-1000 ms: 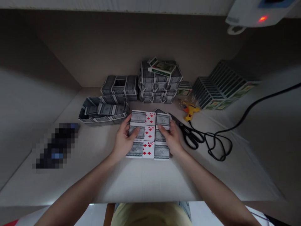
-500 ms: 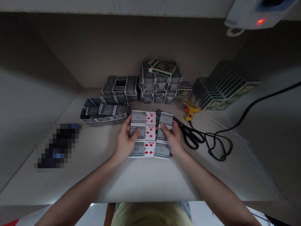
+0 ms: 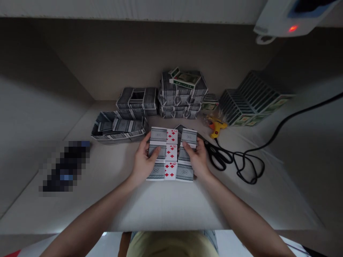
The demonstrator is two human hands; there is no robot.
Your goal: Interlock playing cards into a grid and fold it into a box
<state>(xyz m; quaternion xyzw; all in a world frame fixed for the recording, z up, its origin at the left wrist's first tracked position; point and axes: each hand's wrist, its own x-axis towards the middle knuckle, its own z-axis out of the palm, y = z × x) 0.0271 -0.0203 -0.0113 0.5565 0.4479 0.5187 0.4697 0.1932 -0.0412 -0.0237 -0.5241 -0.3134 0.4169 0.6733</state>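
A panel of playing cards (image 3: 171,151) is in my left hand (image 3: 142,160), with patterned backs on the left and the faces of the seven, eight and nine of diamonds beside them. The thumb lies on top and the fingers go round the left edge. My right hand (image 3: 198,157) grips a strip of playing cards (image 3: 184,172), backs up, thumb on top. A narrow gap shows between strip and panel near the top; at the bottom they meet or overlap. Whether they are joined there, I cannot tell. Black-handled scissors (image 3: 218,157) lie right of my right hand.
Behind the hands stand an open card-patterned box (image 3: 120,134) with folded cards inside, another box with a slot (image 3: 138,95), and stacked boxes (image 3: 182,96) topped by a card packet (image 3: 186,78). A yellow glue gun (image 3: 218,126), its black cable (image 3: 281,125) and stacked card packs (image 3: 249,103) are at right.
The view has shifted very slightly. Both hands keep their hold on the cards, and the right strip sits almost unchanged beside the panel.
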